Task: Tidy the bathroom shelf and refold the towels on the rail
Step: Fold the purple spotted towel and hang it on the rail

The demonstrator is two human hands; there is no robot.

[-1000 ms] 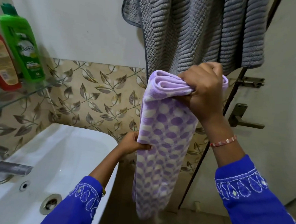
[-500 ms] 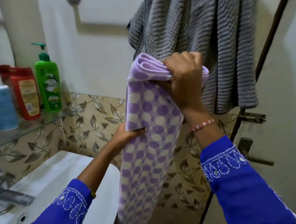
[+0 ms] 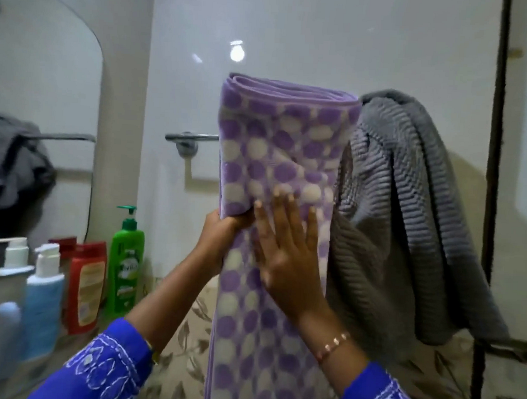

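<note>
Your purple spotted towel (image 3: pixel 277 145) hangs folded over the rail (image 3: pixel 192 137), its layered fold standing at the top and its long tail falling past the bottom of view. Your left hand (image 3: pixel 220 236) pinches the towel's left edge, fingers curled into the cloth; your right hand (image 3: pixel 287 249) lies flat and spread against its front. You appear to be smoothing this one, so next judge whether the edges hang even, then turn to the grey ribbed towel (image 3: pixel 408 213) just beside it, which droops bunched and lopsided. The purple cloth looks soft and thin-piled, the grey thick and corrugated. Plastic pump bottles (image 3: pixel 124 265) stand on the shelf (image 3: pixel 12 366) at left.
</note>
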